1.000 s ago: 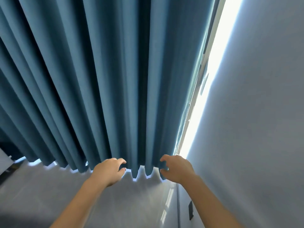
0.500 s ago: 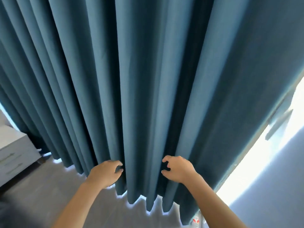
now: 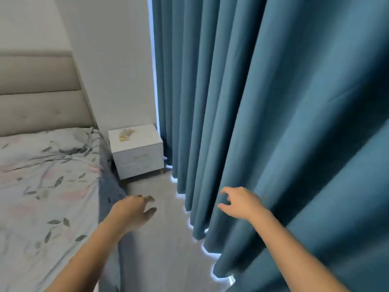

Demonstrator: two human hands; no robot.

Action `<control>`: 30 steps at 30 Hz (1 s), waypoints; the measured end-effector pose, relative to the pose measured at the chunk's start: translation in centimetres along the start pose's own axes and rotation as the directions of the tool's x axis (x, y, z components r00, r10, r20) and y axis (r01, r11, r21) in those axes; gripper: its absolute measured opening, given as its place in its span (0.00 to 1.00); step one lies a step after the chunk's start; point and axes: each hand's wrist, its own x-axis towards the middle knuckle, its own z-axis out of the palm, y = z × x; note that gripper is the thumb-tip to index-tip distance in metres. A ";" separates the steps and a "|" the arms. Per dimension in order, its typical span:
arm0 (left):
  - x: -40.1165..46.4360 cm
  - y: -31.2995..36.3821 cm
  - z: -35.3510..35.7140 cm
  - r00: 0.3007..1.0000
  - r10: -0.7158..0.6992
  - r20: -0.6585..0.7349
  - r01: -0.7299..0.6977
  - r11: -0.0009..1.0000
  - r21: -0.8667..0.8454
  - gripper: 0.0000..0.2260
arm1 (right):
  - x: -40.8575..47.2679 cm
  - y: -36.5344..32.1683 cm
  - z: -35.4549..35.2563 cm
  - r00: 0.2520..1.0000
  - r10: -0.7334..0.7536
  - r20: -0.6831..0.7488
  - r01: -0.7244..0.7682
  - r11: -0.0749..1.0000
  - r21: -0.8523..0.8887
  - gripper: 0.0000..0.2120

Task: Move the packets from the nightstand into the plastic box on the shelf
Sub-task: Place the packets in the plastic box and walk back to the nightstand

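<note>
Packets (image 3: 125, 134), flat and papery, top the boxy white nightstand (image 3: 137, 152); both hands' fingers loosely curled, empty.

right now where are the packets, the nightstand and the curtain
packets (image 3: 125, 134), head view, middle of the small pile on the nightstand top
nightstand (image 3: 137, 158), head view, upper drawer front
curtain (image 3: 263, 102), head view, a fold in the middle of the blue fabric

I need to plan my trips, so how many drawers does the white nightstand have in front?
2. The upper drawer sits directly above the lower drawer on the white nightstand front, beside the bed.
</note>
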 end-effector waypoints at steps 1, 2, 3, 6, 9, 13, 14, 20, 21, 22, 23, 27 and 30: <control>1.5 -2.0 -0.8 0.999 -0.031 -0.022 0.031 1.000 -0.004 0.19 | 3.3 -1.7 -0.6 0.999 -0.043 -0.009 0.043 0.999 -0.015 0.22; 3.0 -4.1 -1.8 0.998 -0.056 -0.042 0.056 0.998 -0.005 0.18 | 6.6 -3.5 -1.3 0.997 -0.078 -0.014 0.078 0.997 -0.010 0.22; 4.4 -6.2 -2.9 0.996 -0.075 -0.054 0.075 0.997 -0.008 0.18 | 9.4 -5.4 -2.1 0.994 -0.106 -0.020 0.106 0.994 -0.005 0.22; 7.9 -11.4 -6.0 0.986 -0.142 -0.083 0.140 0.990 -0.031 0.19 | 16.7 -10.1 -3.6 0.986 -0.163 -0.020 0.163 0.986 -0.019 0.22; 11.4 -15.7 -8.0 0.976 -0.197 -0.092 0.191 0.979 -0.065 0.20 | 22.6 -14.2 -4.7 0.978 -0.206 -0.017 0.206 0.978 -0.020 0.22; 15.4 -20.4 -8.5 0.967 -0.238 -0.090 0.228 0.968 -0.108 0.20 | 29.7 -18.5 -5.1 0.966 -0.258 0.024 0.258 0.965 -0.039 0.22; 16.5 -21.5 -8.4 0.966 -0.245 -0.077 0.236 0.965 -0.110 0.20 | 31.5 -19.6 -5.1 0.963 -0.266 0.039 0.267 0.963 -0.044 0.22; 25.7 -27.7 -9.7 0.961 -0.272 -0.045 0.265 0.956 -0.122 0.19 | 44.0 -25.5 -4.3 0.947 -0.304 0.105 0.307 0.951 -0.017 0.19; 27.5 -28.8 -10.2 0.959 -0.277 -0.057 0.268 0.955 -0.124 0.18 | 46.3 -26.3 -4.1 0.944 -0.313 0.108 0.316 0.948 -0.015 0.19; 29.3 -29.8 -10.8 0.957 -0.283 -0.069 0.273 0.954 -0.124 0.18 | 48.7 -27.1 -4.1 0.941 -0.320 0.107 0.324 0.946 -0.014 0.19; 31.1 -30.9 -11.3 0.954 -0.291 -0.079 0.281 0.953 -0.118 0.18 | 51.2 -27.9 -4.0 0.939 -0.325 0.108 0.328 0.945 -0.007 0.20; 38.0 -35.2 -13.0 0.948 -0.315 -0.051 0.307 0.944 -0.124 0.18 | 60.1 -31.0 -4.1 0.932 -0.330 0.147 0.334 0.943 -0.002 0.21; 42.4 -38.2 -13.9 0.945 -0.324 -0.034 0.316 0.936 -0.155 0.17 | 65.8 -33.8 -4.2 0.925 -0.326 0.194 0.337 0.941 -0.022 0.21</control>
